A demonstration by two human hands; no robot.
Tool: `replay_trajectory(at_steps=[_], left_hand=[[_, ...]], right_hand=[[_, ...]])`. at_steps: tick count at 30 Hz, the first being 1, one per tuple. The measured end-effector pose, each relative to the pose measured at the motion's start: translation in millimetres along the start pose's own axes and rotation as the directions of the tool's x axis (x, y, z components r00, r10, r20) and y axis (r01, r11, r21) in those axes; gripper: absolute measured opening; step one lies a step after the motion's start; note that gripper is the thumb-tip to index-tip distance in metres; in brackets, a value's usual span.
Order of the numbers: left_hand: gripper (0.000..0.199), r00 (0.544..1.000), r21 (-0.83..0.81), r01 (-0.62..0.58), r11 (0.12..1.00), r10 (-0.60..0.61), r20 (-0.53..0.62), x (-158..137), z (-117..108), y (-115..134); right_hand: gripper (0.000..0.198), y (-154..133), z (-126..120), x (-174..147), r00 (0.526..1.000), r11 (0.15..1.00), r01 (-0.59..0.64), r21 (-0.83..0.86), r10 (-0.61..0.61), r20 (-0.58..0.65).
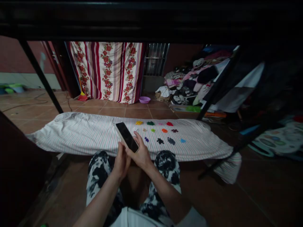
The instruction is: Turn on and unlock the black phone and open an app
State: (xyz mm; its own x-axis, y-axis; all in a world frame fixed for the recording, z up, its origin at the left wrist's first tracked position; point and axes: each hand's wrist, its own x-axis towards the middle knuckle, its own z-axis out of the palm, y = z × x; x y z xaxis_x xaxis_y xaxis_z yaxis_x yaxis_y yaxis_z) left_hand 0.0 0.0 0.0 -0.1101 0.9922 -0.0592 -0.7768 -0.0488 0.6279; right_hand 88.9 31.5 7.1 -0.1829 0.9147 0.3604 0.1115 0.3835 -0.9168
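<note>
A black smartphone (127,136) with a dark screen is held up over my knees. My right hand (140,154) grips its lower end from the right, fingers wrapped around the edge. My left hand (121,160) presses against the phone's bottom from the left, fingers together. Beyond the phone, a striped white cloth (78,132) lies on the tiled floor. Several small coloured cut-out shapes (163,130) are spread on the cloth's right half, among them red, green, orange, blue and dark ones.
I sit on a brown tiled floor under a dark frame with slanted black legs (40,75). A floral curtain (107,71) hangs behind. A purple bowl (144,100) and a heap of clothes (189,83) stand at the back right.
</note>
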Motion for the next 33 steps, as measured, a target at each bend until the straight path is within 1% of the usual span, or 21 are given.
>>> replay_trajectory(at_steps=[2,3,5,7,9,12,15,17,18,20,23,25,27,29,31,33], left_hand=[[0.054,0.998,-0.142,0.042,0.989,-0.048,-0.039,-3.0,1.2,-0.1],[0.053,0.996,-0.199,0.061,0.978,-0.073,-0.056,-5.2,0.3,1.2],[0.051,0.991,-0.280,0.101,0.955,-0.123,-0.061,-9.4,-3.8,5.2],[0.048,0.984,-0.314,0.154,0.937,-0.174,-0.037,-11.3,-10.1,9.6],[0.045,0.977,-0.321,0.200,0.926,-0.212,-0.002,-9.3,-17.5,13.7],[0.044,0.962,-0.318,0.271,0.909,-0.254,0.094,1.8,-29.3,18.9],[0.050,0.928,-0.298,0.364,0.882,-0.315,0.200,20.6,-40.5,23.9],[0.053,0.905,-0.284,0.414,0.865,-0.356,0.234,36.0,-47.4,27.4],[0.054,0.897,-0.279,0.428,0.860,-0.368,0.244,44.3,-50.5,29.2],[0.056,0.890,-0.269,0.438,0.858,-0.371,0.265,62.3,-55.7,32.6],[0.059,0.874,-0.249,0.452,0.857,-0.369,0.315,92.1,-59.7,37.2],[0.062,0.866,-0.241,0.457,0.856,-0.366,0.342,113.1,-59.8,39.5],[0.064,0.863,-0.234,0.460,0.857,-0.369,0.345,133.9,-59.1,40.5],[0.066,0.867,-0.226,0.460,0.859,-0.379,0.323,152.9,-59.5,39.6],[0.068,0.876,-0.223,0.453,0.863,-0.384,0.290,168.3,-61.8,36.8],[0.069,0.889,-0.232,0.441,0.867,-0.386,0.247,178.9,-65.1,33.2]], right_hand=[[0.082,-5.2,12.3,-10.6,0.992,0.974,0.080,-0.210,-0.098,-0.080],[0.082,-5.9,17.7,-15.8,0.986,0.954,0.103,-0.281,-0.136,-0.100],[0.082,-5.1,25.3,-24.9,0.979,0.925,0.129,-0.357,-0.177,-0.104],[0.082,-3.3,27.4,-31.0,0.982,0.918,0.135,-0.373,-0.173,-0.071],[0.081,-1.4,24.1,-32.7,0.987,0.927,0.139,-0.347,-0.157,-0.025],[0.070,4.4,11.6,-24.1,0.992,0.959,0.126,-0.255,-0.125,0.020],[0.049,16.9,-4.4,-2.7,0.997,0.980,0.075,-0.185,-0.079,-0.014],[0.042,27.5,-13.7,15.6,0.997,0.984,0.053,-0.173,-0.063,-0.052],[0.042,32.8,-17.3,25.0,0.997,0.985,0.047,-0.166,-0.056,-0.049],[0.042,43.2,-21.3,43.6,0.999,0.990,0.037,-0.138,-0.036,0.005],[0.044,57.7,-19.8,71.5,0.992,0.995,0.039,-0.097,-0.028,0.120],[0.043,68.0,-15.4,91.5,0.988,0.996,0.060,-0.064,-0.050,0.147],[0.043,79.6,-10.3,112.5,0.988,0.997,0.074,-0.015,-0.071,0.138],[0.044,92.5,-5.2,132.2,0.991,0.997,0.075,0.032,-0.078,0.111],[0.046,106.1,-0.5,147.5,0.995,0.996,0.055,0.063,-0.060,0.082],[0.048,119.3,3.7,156.1,0.998,0.995,0.015,0.100,-0.021,0.061]])
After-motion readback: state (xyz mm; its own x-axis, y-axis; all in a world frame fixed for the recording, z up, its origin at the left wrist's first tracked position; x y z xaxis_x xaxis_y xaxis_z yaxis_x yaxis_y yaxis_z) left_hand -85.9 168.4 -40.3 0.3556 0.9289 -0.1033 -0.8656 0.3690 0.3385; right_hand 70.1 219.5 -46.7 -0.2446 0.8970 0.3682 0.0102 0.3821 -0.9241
